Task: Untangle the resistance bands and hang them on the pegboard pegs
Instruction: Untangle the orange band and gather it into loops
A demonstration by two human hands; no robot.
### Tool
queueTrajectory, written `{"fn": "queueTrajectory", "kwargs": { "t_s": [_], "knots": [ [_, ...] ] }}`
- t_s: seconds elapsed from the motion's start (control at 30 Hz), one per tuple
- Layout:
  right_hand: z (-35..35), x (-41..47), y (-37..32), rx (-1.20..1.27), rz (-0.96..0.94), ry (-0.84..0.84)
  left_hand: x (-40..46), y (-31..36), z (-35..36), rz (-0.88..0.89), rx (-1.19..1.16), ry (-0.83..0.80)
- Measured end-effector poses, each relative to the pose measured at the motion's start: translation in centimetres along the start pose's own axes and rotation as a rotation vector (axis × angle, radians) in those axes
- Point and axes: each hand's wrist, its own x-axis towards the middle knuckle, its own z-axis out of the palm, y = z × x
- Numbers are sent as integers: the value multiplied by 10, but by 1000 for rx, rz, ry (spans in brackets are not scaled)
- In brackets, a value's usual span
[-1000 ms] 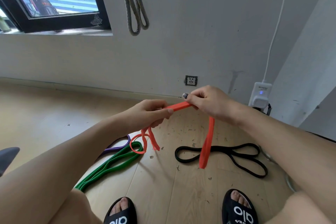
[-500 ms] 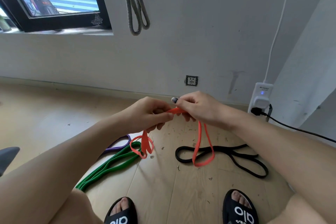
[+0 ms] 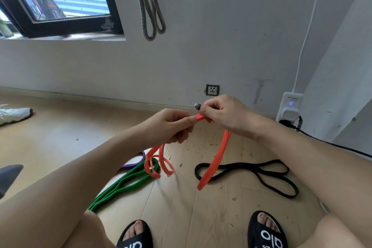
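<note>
While both hands, the left hand (image 3: pixel 171 125) and right hand (image 3: pixel 223 115), pinch the flat orange rubber resistance band (image 3: pixel 215 159) at frame centre, its loops dangle above the wooden floor (image 3: pixel 60 137).

On the wooden floor (image 3: pixel 60 137) we see a green band (image 3: pixel 124 185), a purple band (image 3: pixel 133 164) partly under it, a black band (image 3: pixel 261 173), a white shoe (image 3: pixel 14 115) and small scattered debris (image 3: pixel 201 147).
</note>
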Motion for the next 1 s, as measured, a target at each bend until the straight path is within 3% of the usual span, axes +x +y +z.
{"fn": "queueTrajectory", "kwargs": {
  "t_s": [0.1, 0.4, 0.57, 0.7, 1.0],
  "knots": [
    [-5, -4, 6, -7, 23, 14, 0, -1, 1, -2, -82, -48],
    [-9, -8, 8, -40, 47, 12, 4, 2, 5, 25, 44, -11],
    [-2, -9, 7, 60, 114, -78, 6, 3, 8, 0, 40, -4],
    [7, -11, -1, 109, 62, -133, 6, 3, 11, 8, 51, -42],
    [-6, -3, 10, -39, 45, -15, 3, -3, 0, -43, -55, -61]
  ]
}}
